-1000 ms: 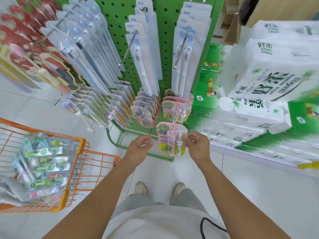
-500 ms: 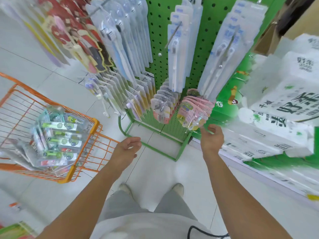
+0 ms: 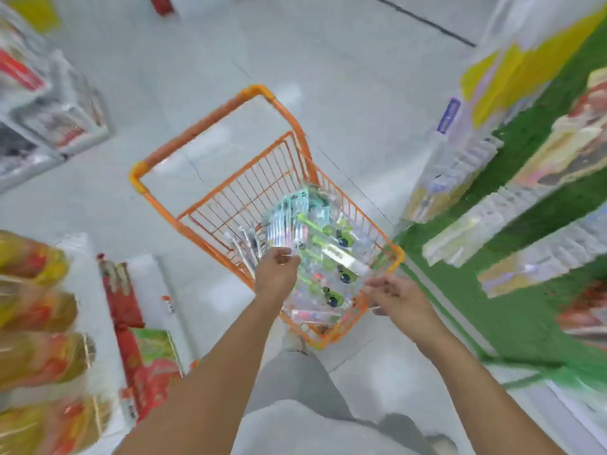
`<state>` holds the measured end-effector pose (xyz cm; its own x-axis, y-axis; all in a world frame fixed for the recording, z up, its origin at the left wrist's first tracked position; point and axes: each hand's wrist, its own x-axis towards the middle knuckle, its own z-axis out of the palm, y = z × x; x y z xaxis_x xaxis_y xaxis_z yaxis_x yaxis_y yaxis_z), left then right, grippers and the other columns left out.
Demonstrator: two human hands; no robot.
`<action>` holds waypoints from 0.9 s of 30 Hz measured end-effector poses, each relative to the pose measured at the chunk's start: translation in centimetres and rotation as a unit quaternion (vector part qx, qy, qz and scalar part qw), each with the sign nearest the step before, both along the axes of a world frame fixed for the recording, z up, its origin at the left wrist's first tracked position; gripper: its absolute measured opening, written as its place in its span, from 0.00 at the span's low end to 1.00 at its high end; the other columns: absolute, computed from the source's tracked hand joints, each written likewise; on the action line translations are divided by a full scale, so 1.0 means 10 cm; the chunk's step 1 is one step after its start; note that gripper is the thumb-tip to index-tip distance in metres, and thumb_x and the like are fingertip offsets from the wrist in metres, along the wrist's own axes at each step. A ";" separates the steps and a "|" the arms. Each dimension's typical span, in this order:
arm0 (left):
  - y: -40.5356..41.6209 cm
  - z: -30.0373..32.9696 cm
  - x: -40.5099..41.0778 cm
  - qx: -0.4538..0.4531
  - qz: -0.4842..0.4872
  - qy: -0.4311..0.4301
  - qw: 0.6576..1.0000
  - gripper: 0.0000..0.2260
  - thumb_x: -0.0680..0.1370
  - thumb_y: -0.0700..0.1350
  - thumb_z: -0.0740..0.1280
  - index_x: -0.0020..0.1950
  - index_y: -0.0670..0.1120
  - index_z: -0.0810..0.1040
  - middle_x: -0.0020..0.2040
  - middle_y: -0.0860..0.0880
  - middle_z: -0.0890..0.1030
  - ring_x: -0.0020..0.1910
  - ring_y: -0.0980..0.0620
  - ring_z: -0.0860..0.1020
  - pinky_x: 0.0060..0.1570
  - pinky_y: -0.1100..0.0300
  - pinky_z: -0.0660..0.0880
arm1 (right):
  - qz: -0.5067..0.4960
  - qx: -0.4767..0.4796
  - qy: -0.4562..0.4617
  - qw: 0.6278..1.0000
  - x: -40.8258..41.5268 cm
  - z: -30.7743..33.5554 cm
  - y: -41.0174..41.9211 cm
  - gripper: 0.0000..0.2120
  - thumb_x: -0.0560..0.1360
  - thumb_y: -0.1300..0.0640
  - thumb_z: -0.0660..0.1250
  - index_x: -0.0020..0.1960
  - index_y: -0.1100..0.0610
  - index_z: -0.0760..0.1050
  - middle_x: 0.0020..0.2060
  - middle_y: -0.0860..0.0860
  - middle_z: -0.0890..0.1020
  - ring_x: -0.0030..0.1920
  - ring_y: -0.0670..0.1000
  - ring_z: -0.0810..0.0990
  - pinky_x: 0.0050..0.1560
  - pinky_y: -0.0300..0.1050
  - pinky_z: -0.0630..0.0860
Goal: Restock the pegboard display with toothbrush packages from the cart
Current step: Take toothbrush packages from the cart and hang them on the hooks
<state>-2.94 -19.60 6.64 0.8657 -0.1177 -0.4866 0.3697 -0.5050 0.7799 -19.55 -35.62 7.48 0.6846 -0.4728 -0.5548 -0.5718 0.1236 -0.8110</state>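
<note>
The toothbrush packages lie heaped in the near corner of the orange cart, straight ahead of me and a little below both of my hands, so the reach is forward and down, not sideways. The pile runs long from the far end of the basket toward my feet, and the green-handled brushes inside the clear packs lie roughly along that same line, tilted a bit to my right. My left hand is the nearer one: its fingers are loosely curled right at the left edge of the heap, touching or all but touching the top pack, though motion blur keeps me from telling whether it has pinched anything yet. My right hand hangs just beside the near right corner of the basket, fingers relaxed and spread, holding nothing. I judge the left hand should take the top pack by its near edge, with the right coming in to steady it. The green pegboard display stands off to my right, well apart from the cart, so a turn that way follows.
</note>
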 end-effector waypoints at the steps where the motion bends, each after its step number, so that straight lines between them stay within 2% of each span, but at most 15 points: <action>1: 0.24 -0.05 0.27 0.024 0.016 -0.003 1.000 0.06 0.77 0.44 0.70 0.53 0.50 0.78 0.47 0.51 0.81 0.44 0.49 0.80 0.44 0.58 0.77 | 0.001 -0.005 0.000 1.000 0.35 -0.01 0.12 0.06 0.76 0.65 0.72 0.52 0.64 0.80 0.39 0.57 0.80 0.39 0.54 0.78 0.36 0.40 0.75; 3: 0.64 -0.13 0.71 0.068 0.015 0.003 0.998 0.05 0.78 0.44 0.68 0.53 0.51 0.78 0.50 0.51 0.79 0.50 0.44 0.81 0.49 0.52 0.77 | 0.025 -0.022 0.012 0.999 0.97 -0.13 0.38 0.05 0.75 0.62 0.74 0.49 0.60 0.80 0.38 0.55 0.81 0.41 0.54 0.80 0.41 0.45 0.77; 4: 0.81 -0.17 0.86 0.081 0.007 0.010 0.997 0.06 0.78 0.44 0.67 0.55 0.50 0.78 0.52 0.51 0.78 0.50 0.44 0.79 0.47 0.52 0.75 | 0.052 -0.035 0.025 0.998 1.22 -0.22 0.52 0.06 0.75 0.59 0.75 0.48 0.59 0.80 0.39 0.54 0.82 0.43 0.55 0.81 0.45 0.49 0.79; 6: 1.02 -0.28 1.07 0.100 -0.016 0.030 0.994 0.14 0.81 0.45 0.65 0.67 0.47 0.75 0.57 0.50 0.76 0.50 0.48 0.75 0.46 0.58 0.68 | 0.107 -0.058 0.063 0.991 1.61 -0.36 0.80 0.11 0.74 0.53 0.76 0.51 0.59 0.80 0.44 0.54 0.83 0.48 0.57 0.83 0.52 0.55 0.81; 8: 1.08 -0.38 1.18 0.091 -0.038 0.062 0.993 0.18 0.82 0.44 0.62 0.72 0.45 0.71 0.63 0.47 0.76 0.53 0.48 0.74 0.49 0.60 0.68 | 0.140 -0.083 0.091 0.982 1.90 -0.49 1.00 0.17 0.75 0.51 0.75 0.56 0.63 0.79 0.49 0.59 0.83 0.49 0.60 0.83 0.54 0.56 0.80; 11: 1.04 -0.56 1.23 0.066 -0.068 0.126 0.987 0.16 0.80 0.39 0.58 0.67 0.44 0.73 0.63 0.43 0.76 0.60 0.43 0.75 0.53 0.57 0.70 | 0.162 -0.125 0.116 0.972 2.28 -0.66 1.19 0.21 0.77 0.51 0.73 0.59 0.68 0.77 0.49 0.62 0.82 0.47 0.60 0.81 0.49 0.50 0.77; 12: 1.03 -0.62 1.22 0.058 -0.075 0.146 0.985 0.16 0.78 0.40 0.57 0.65 0.44 0.73 0.63 0.42 0.77 0.61 0.42 0.75 0.54 0.55 0.72 | 0.175 -0.143 0.121 0.967 2.38 -0.73 1.23 0.20 0.77 0.51 0.72 0.55 0.69 0.78 0.45 0.63 0.82 0.45 0.61 0.80 0.47 0.53 0.77; 14: 1.01 -0.73 1.22 0.025 -0.080 0.183 0.980 0.24 0.73 0.43 0.57 0.69 0.48 0.72 0.67 0.46 0.76 0.62 0.46 0.76 0.58 0.50 0.77 | 0.214 -0.172 0.132 0.952 2.58 -0.90 1.28 0.19 0.77 0.49 0.72 0.45 0.66 0.77 0.36 0.61 0.77 0.39 0.60 0.76 0.43 0.53 0.72; 16: 1.01 -0.78 1.22 -0.004 -0.067 0.185 0.980 0.25 0.74 0.40 0.58 0.72 0.49 0.70 0.70 0.49 0.74 0.64 0.47 0.76 0.61 0.47 0.76 | 0.260 -0.190 0.154 0.934 2.76 -1.07 1.31 0.17 0.77 0.48 0.71 0.45 0.62 0.75 0.38 0.57 0.74 0.41 0.56 0.74 0.42 0.50 0.71; 17: 1.01 -0.80 1.23 -0.009 -0.053 0.176 0.983 0.24 0.76 0.38 0.58 0.73 0.48 0.69 0.70 0.49 0.73 0.65 0.46 0.75 0.62 0.47 0.76 | 0.278 -0.200 0.162 0.926 2.84 -1.15 1.33 0.17 0.78 0.48 0.71 0.42 0.59 0.71 0.37 0.54 0.73 0.40 0.55 0.72 0.38 0.48 0.68; 18: 1.02 -0.81 1.23 -0.010 -0.033 0.167 0.985 0.23 0.78 0.36 0.58 0.73 0.47 0.69 0.69 0.49 0.74 0.65 0.46 0.75 0.61 0.50 0.76 | 0.289 -0.206 0.170 0.919 2.92 -1.21 1.34 0.19 0.78 0.48 0.71 0.38 0.57 0.66 0.34 0.52 0.70 0.36 0.53 0.70 0.33 0.46 0.64; 20: 1.05 -0.85 1.26 -0.015 0.016 0.147 0.989 0.21 0.79 0.34 0.59 0.72 0.46 0.71 0.66 0.50 0.76 0.62 0.49 0.76 0.51 0.60 0.76 | 0.297 -0.212 0.182 0.913 3.07 -1.35 1.35 0.24 0.77 0.49 0.71 0.34 0.54 0.59 0.30 0.50 0.65 0.30 0.50 0.65 0.28 0.43 0.57; 22: 1.09 -0.88 1.30 -0.015 0.051 0.125 0.991 0.19 0.79 0.35 0.61 0.69 0.47 0.74 0.60 0.51 0.78 0.56 0.51 0.78 0.41 0.68 0.73 | 0.297 -0.216 0.193 0.910 3.17 -1.46 1.34 0.24 0.77 0.52 0.72 0.33 0.54 0.59 0.30 0.50 0.64 0.30 0.50 0.65 0.27 0.42 0.58; 23: 1.11 -0.88 1.33 -0.018 0.060 0.115 0.991 0.17 0.79 0.35 0.63 0.67 0.47 0.75 0.58 0.51 0.79 0.54 0.51 0.78 0.41 0.68 0.74 | 0.292 -0.216 0.197 0.911 3.21 -1.51 1.32 0.22 0.76 0.55 0.72 0.33 0.55 0.60 0.30 0.50 0.65 0.31 0.50 0.67 0.27 0.42 0.59; 27: 1.11 -0.84 1.46 -0.035 0.062 0.106 0.992 0.14 0.78 0.35 0.64 0.61 0.49 0.77 0.54 0.49 0.80 0.55 0.47 0.80 0.55 0.51 0.80 | 0.285 -0.217 0.195 0.913 3.19 -1.51 1.25 0.22 0.74 0.61 0.71 0.32 0.55 0.58 0.29 0.51 0.63 0.28 0.50 0.63 0.27 0.42 0.58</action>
<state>11.62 -8.48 -1.72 0.7553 -0.0571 -0.6529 0.5842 -0.3930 0.7101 12.32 -23.14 -7.60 0.6792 -0.3337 -0.6537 -0.6979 -0.5693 -0.4345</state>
